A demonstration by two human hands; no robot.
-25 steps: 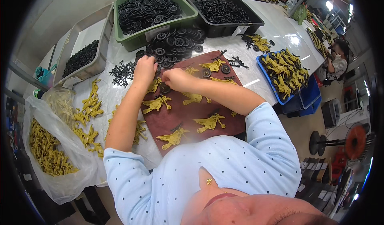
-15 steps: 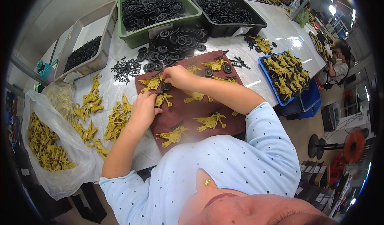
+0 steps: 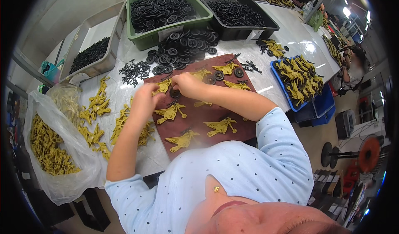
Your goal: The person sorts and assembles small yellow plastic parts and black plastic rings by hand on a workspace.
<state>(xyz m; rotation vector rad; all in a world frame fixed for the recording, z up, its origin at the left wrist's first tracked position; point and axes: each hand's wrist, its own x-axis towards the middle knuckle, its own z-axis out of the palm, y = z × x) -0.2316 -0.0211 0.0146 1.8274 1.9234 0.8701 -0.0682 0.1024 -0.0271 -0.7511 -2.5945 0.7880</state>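
Note:
At the far left of a dark red mat (image 3: 195,128), my two hands are close together over a yellow plastic toy bike frame (image 3: 164,85). My left hand (image 3: 144,99) is closed at the frame's left end, its fingertips partly hidden. Pinched in my right hand (image 3: 185,85) is a black wheel (image 3: 174,93), held against the frame's right end. Just nearer me lies another yellow frame (image 3: 170,113) with a thin black piece along it. More yellow frames (image 3: 221,126) are spread over the mat, one at the far right having black wheels (image 3: 238,72) beside it.
Beyond the mat, loose wheels (image 3: 183,47) spill before a green bin (image 3: 137,40) of wheels. A black bin (image 3: 237,33) and a grey bin (image 3: 112,47) hold small black parts. A plastic bag (image 3: 89,171) of yellow parts is at left, a blue tray (image 3: 277,78) of assemblies at right.
My left hand has moved away from the nearer yellow frame, up to the left end of the farther one. My right hand has shifted slightly, still with the wheel.

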